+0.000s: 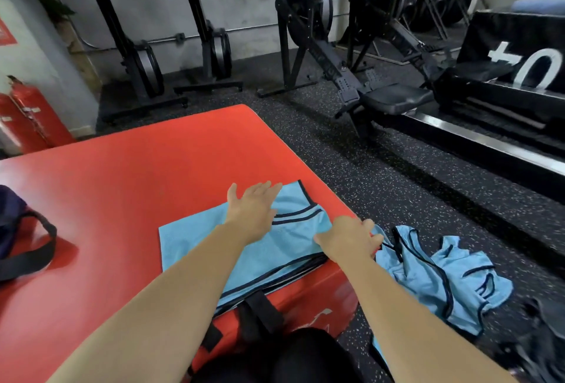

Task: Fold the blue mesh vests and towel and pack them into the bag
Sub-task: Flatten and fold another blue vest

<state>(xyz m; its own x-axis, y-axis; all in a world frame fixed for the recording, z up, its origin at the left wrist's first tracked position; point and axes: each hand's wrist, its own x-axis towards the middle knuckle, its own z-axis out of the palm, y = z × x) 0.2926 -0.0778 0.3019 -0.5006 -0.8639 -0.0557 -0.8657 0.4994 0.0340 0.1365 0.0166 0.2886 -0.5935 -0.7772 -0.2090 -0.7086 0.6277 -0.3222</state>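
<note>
- Blue mesh vest (195,242), dark-trimmed: spread flat on the near right part of the red mat (137,168), with its lower edge running along the mat's front edge and several dark-bound layers showing there.
- Left hand (252,209): palm down on the vest's upper middle, fingers straight and together, thumb out to the side. It holds nothing and presses the cloth flat.
- Right hand (348,240): at the vest's right edge, close to the mat's corner, with fingers bent down over the fabric and gripping that edge.
- Heap of vests (443,278), same blue mesh: crumpled on the speckled floor (397,174) just right of the mat, unfolded, one end reaching up toward the right hand.
- Bag (12,220), dark navy with a black strap: on the mat's far left, cut off by the frame edge, well apart from the vest.
- Fire extinguishers (27,113), red: standing against the left wall beyond the mat.
- Rowing machines (336,55), black: ranged along the back wall.
- Black box (519,46) with white numerals: far right.
</note>
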